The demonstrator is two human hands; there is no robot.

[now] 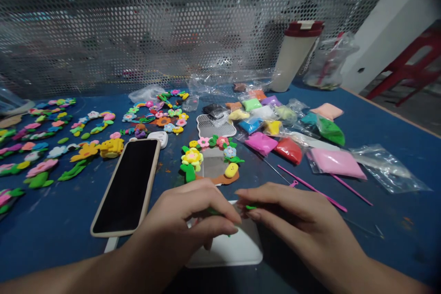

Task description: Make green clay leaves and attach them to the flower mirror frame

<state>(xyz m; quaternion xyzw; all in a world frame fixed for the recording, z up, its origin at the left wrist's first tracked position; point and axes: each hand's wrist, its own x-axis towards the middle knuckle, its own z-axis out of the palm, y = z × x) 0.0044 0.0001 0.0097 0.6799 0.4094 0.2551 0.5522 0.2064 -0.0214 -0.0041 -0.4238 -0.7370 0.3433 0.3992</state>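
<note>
My right hand (296, 216) pinches a small piece of green clay (251, 207) between thumb and fingertips. Close beside it, my left hand (193, 216) is closed, thumb against forefinger; a bit of green shows among its fingers, mostly hidden. Both hands hover over a white board (237, 250) with rounded corners. Just beyond them lies a frame of clay decorations (231, 178), with a yellow flower (192, 158), a blue flower (230, 152), green leaves and a yellow figure with a face on a brown strip.
A phone (127, 188) lies left of my hands, with rows of clay flower pieces (41, 167) further left. Bags of coloured clay (262, 143) spread behind to the right, near pink sticks (313, 188). A tumbler (296, 57) stands before the perforated metal panel (155, 23).
</note>
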